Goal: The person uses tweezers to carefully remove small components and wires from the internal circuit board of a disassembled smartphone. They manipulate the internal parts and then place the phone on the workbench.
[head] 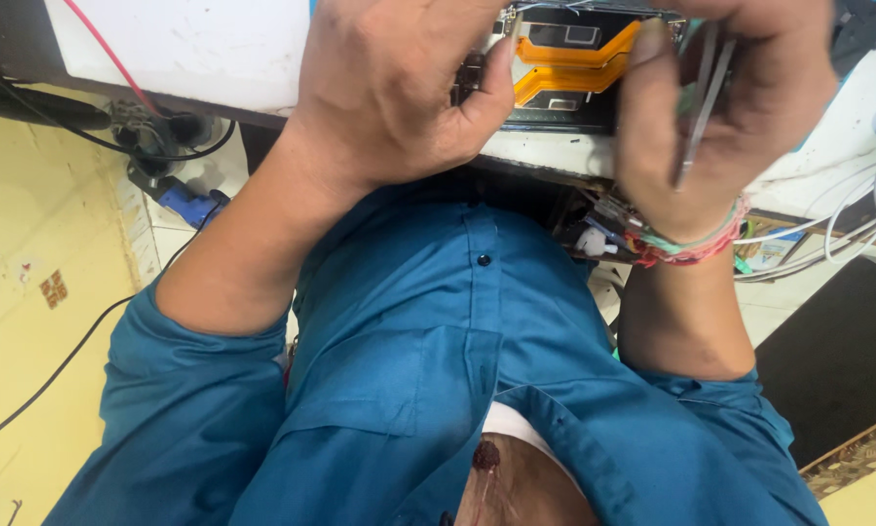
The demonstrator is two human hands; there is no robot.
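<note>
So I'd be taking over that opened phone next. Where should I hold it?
Probably by its long side edges, coming in from the left, as the left hand does now: thumb along the rim of the opened phone, clear of the exposed orange flex cables. The right hand holds tweezers.

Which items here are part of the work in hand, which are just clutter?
In hand: opened phone with orange flex cables, held by left hand; tweezers in right hand.
Lying about: white cables, blue plug, red wire.
</note>
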